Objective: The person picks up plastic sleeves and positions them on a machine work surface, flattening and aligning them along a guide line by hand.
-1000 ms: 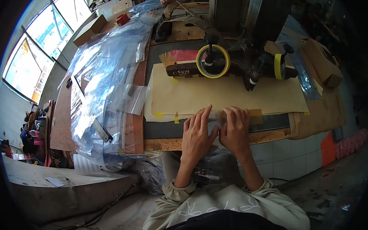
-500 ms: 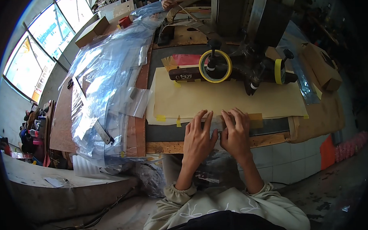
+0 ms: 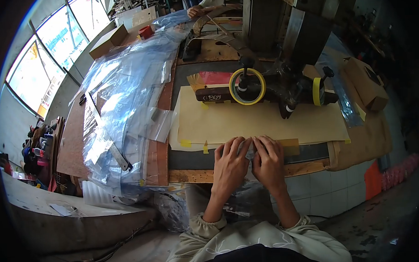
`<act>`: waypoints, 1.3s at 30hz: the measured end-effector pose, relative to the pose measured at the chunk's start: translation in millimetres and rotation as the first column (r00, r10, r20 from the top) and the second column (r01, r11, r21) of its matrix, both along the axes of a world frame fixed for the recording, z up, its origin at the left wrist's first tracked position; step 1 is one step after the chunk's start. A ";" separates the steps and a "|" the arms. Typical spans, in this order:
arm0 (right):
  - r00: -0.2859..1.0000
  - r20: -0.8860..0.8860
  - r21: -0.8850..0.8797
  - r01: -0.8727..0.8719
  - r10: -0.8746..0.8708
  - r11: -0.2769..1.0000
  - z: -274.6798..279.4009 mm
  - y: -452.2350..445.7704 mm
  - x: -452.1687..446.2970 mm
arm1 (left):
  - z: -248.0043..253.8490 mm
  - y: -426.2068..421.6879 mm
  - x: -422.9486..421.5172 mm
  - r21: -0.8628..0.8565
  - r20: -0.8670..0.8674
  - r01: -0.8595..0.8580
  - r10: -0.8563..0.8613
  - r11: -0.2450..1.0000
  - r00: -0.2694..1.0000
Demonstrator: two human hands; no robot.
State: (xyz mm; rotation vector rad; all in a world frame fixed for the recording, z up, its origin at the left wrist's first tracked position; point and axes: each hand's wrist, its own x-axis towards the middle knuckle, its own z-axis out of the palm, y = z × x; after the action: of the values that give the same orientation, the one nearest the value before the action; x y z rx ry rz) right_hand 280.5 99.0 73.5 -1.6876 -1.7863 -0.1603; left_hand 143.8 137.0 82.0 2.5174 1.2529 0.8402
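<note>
Both hands rest side by side at the front edge of a cream paper sheet point(image 3: 260, 122). My left hand point(image 3: 231, 165) has its fingers stretched forward, tips at the paper's edge and thumb toward the middle. Close beside it, my right hand point(image 3: 269, 163) lies the same way, fingers out and slightly bent. Something thin and translucent shows between the fingertips; I cannot make out what it is. A brown tape strip point(image 3: 291, 147) lies just right of the right fingers. Small yellow tape pieces point(image 3: 206, 147) sit along the sheet's front edge.
A dark machine bar point(image 3: 213, 95) crosses the sheet, with a yellow tape roll point(image 3: 247, 86) on a knob and another yellow roll point(image 3: 317, 91) at right. Clear plastic sheets point(image 3: 125, 97) and a metal ruler point(image 3: 120, 157) lie left. Another person's hand point(image 3: 196, 11) is at the back.
The view has tilted, so the bench sits lower in it. My fingertips have drawn closer together at the paper's edge.
</note>
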 end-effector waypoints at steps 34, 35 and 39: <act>1.000 0.012 -0.006 -0.026 0.026 1.000 -0.2 1.9 0.8 | -12.1 -6.1 0.4 0.058 0.108 -0.004 -0.002 0.998 0.994; 0.999 0.002 -0.004 -0.034 0.034 0.999 -0.9 1.9 1.0 | -9.2 -6.8 1.2 0.055 0.096 -0.032 0.027 0.998 0.995; 1.000 0.013 -0.033 0.000 0.001 0.999 2.9 2.1 -2.1 | -4.2 -6.4 3.6 0.063 0.039 -0.119 0.117 0.991 0.992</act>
State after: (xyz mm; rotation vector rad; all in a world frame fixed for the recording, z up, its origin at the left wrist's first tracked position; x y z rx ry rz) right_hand 278.4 101.1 76.4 -1.7125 -1.8082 -0.1428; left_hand 147.5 130.6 77.8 2.4869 1.3961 0.9621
